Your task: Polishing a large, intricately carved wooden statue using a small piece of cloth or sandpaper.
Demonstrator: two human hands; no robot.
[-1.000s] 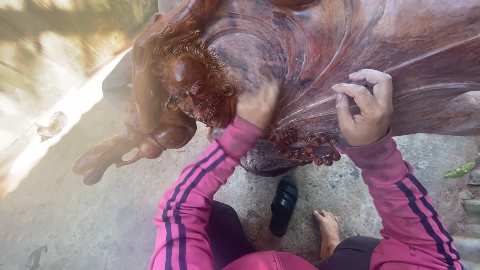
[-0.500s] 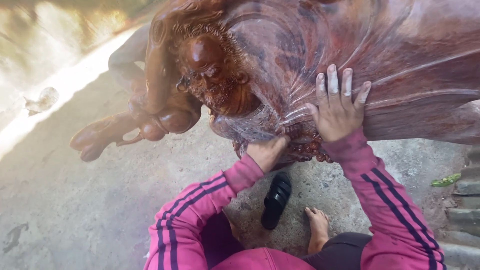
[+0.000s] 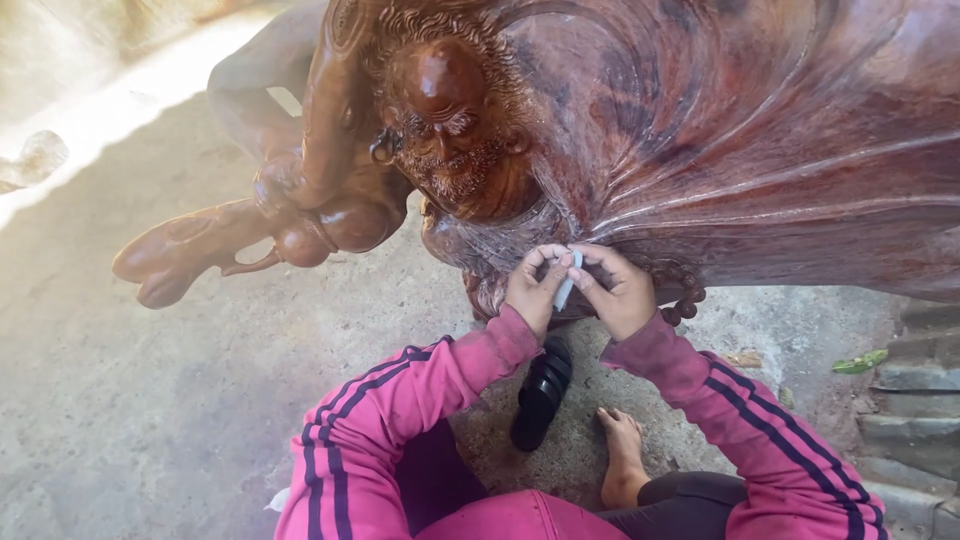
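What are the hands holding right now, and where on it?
Both hands, left hand and right hand, pinch a small pale folded piece, perhaps sandpaper, by its upper edges, close against the carved wooden statue.

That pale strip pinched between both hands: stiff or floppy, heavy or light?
Probably thin and flexible: the strip looks folded where the left hand and right hand pinch it. Likely very light, since fingertips alone hold it. It may be sandpaper, so grippy rather than slippery, but it is too small to tell.
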